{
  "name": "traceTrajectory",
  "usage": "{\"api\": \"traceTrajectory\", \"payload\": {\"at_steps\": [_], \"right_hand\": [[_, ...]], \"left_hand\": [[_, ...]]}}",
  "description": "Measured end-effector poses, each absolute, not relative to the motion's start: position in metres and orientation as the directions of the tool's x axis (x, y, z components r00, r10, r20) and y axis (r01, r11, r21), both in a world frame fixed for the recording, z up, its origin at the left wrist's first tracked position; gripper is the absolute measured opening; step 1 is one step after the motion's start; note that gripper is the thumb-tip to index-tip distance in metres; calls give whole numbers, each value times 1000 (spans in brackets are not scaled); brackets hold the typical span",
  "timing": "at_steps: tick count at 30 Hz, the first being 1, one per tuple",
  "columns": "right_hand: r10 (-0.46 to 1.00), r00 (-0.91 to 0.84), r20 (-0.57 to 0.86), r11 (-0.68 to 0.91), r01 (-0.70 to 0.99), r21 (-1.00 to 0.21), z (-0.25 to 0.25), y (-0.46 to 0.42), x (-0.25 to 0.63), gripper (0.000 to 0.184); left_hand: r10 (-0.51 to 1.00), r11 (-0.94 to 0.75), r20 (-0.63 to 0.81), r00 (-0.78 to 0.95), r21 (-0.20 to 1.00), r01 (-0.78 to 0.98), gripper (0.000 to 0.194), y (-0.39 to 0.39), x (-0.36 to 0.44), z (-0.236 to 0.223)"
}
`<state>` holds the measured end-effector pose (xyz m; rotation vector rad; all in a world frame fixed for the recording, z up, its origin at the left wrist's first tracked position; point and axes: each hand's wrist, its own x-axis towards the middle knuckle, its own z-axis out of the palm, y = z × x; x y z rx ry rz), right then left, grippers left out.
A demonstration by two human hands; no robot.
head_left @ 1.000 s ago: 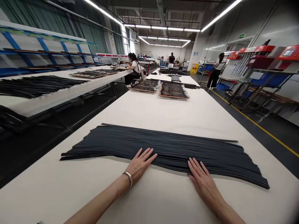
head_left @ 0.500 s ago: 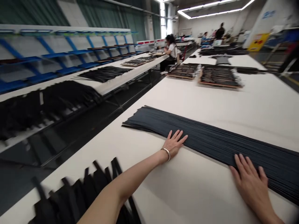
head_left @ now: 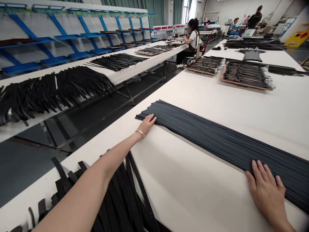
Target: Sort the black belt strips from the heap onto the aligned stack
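Where dark strips (head_left: 224, 141) lie flat, left hand (head_left: 146, 125), right hand (head_left: 269, 193), fingers (head_left: 257, 170) extended, touching without gripping

bright, even indoor light, slightly soft at the far end
daylight glares nearly white through the window (head_left: 185, 9) at the back, the pale bench (head_left: 241, 106) looks bright, and the floor (head_left: 16, 180) drops into dark grey; a thin soft shadow follows the near edge of the flat dark strips (head_left: 205, 132), with a broader faint shade on the bench below; a small highlight sits on the bracelet (head_left: 140, 132); distant people (head_left: 255, 20) lose detail, wide-angle stretch shows towards the edges, and the right-hand corners darken.
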<state>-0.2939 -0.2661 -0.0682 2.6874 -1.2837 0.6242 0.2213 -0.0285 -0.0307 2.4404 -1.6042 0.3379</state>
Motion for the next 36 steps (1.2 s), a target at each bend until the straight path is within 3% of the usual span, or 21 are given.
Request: {"api": "traceTrajectory", "payload": {"at_steps": [9,14,19,23,25,29,36], "right_hand": [[-738,560,375,-629,-772,-85,-62,-263,-294,65],[-741,568,359,-630,-773,-77,-58,-262,-292,64],[-739,562,372,-628,-774,-79,-57,-263,-291,63],[-746,558,364,-623,-778,-84,-53,-259,-288,61],[-753,553,357,-618,-781,-92,-50,-257,-286,59],[-756,555,347,-618,-780,-100,-47,-254,-286,58],[-755,552,354,-615,-783,-93,-53,-259,-289,60]], "left_hand": [[-865,-403,273,421,124,-907,10,-21,242,-15],[-792,-497,297,533,194,-846,1,-26,260,-11],[-691,-578,351,631,256,-775,15,-22,253,-14],[-814,-404,347,466,240,-883,32,-28,214,-24],[-845,-355,320,428,263,-897,31,-34,196,-29],[-787,-415,339,516,329,-848,18,-48,184,-30],[-740,-448,374,559,346,-825,8,-55,188,-30]]}}
